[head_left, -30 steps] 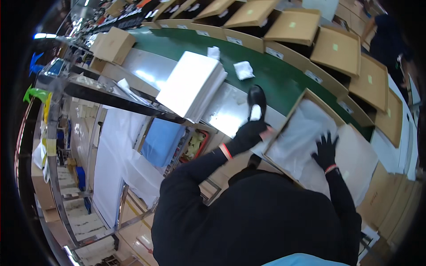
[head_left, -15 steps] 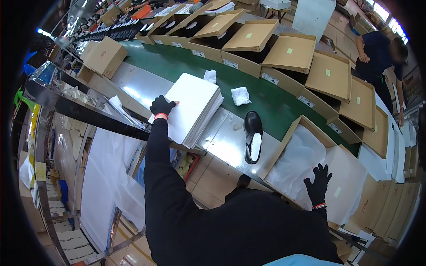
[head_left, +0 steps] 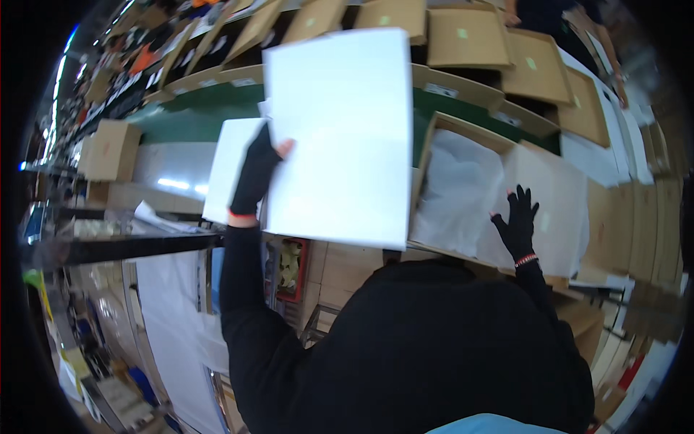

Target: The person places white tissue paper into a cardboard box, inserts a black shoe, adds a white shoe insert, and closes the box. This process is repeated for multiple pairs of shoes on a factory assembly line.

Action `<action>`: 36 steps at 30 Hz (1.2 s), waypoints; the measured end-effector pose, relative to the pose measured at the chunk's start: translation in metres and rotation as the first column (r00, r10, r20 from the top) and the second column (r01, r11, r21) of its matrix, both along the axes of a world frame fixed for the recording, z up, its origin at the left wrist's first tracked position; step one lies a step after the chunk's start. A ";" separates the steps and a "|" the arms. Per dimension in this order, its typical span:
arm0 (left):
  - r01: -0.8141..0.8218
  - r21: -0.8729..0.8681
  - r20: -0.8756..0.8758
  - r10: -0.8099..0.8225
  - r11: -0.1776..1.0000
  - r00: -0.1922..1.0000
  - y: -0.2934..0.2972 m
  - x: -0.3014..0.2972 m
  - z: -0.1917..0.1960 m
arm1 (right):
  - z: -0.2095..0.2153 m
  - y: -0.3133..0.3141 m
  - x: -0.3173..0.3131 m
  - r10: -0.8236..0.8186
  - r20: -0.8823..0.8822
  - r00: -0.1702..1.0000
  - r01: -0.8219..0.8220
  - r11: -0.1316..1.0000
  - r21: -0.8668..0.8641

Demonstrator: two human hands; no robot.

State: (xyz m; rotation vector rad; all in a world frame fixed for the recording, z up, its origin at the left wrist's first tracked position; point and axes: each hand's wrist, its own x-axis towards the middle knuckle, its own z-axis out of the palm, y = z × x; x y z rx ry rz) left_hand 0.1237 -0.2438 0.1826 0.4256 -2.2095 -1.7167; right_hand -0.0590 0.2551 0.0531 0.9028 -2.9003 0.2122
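Observation:
My left hand (head_left: 254,172), in a black glove with a bare thumb tip, grips the left edge of a large white sheet (head_left: 340,137) and holds it up above the bench. Beside that hand lies the stack of white sheets (head_left: 228,159), partly covered by my wrist. My right hand (head_left: 517,226), gloved in black too, has its fingers spread over thin white tissue paper (head_left: 463,189). The tissue lines an open cardboard shoebox (head_left: 423,155) and spreads out over its right side. The raised sheet hides the bench spot where the black shoe stood earlier.
A row of shoeboxes with propped lids (head_left: 470,36) runs along the far side of the green belt (head_left: 184,119). A closed carton (head_left: 112,148) stands at the left. A dark metal bar (head_left: 137,252) juts in at the left. Another person (head_left: 571,25) stands at the far right.
My left hand has lifted a white sheet off the stack and brought it right, in front of the shoe. My right hand keeps its place over the tissue. The view has turned.

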 end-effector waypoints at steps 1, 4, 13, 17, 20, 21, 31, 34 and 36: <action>0.013 -0.182 0.048 -0.005 0.983 0.999 0.020 -0.012 -0.036 | -0.003 0.006 -0.003 -0.017 -0.003 1.000 0.017 1.000 0.000; 0.226 -0.094 0.044 -0.223 0.970 0.974 0.127 -0.061 -0.092 | -0.010 0.030 -0.006 -0.066 -0.038 0.997 0.067 0.998 0.007; 0.201 -0.191 0.130 -0.178 0.961 0.975 0.242 -0.116 -0.144 | -0.017 0.099 0.014 -0.262 0.067 0.963 0.257 0.964 0.074; 0.149 -0.266 0.152 -0.111 0.952 0.982 0.255 -0.129 -0.172 | -0.002 0.098 0.006 -0.237 0.081 0.968 0.237 0.971 0.010; 0.135 -0.612 0.075 -0.113 0.779 0.991 0.274 -0.133 -0.188 | -0.008 0.102 -0.004 -0.179 0.039 0.983 0.180 0.983 -0.023; 0.181 -0.654 0.145 -0.113 0.735 0.983 0.275 -0.140 -0.163 | -0.011 0.106 -0.007 -0.198 0.054 0.979 0.200 0.979 -0.034; 0.896 -0.364 0.926 -0.002 0.256 0.377 0.086 -0.132 -0.149 | -0.035 0.138 -0.022 -0.331 0.142 0.933 0.302 0.933 0.194; 0.800 -0.447 0.893 0.149 0.401 0.424 0.100 -0.115 -0.116 | -0.041 0.137 -0.021 -0.351 0.182 0.919 0.324 0.932 0.159; 0.719 -0.553 0.827 0.174 0.421 0.534 0.095 -0.098 -0.135 | -0.049 0.145 -0.024 -0.357 0.190 0.914 0.333 0.931 0.146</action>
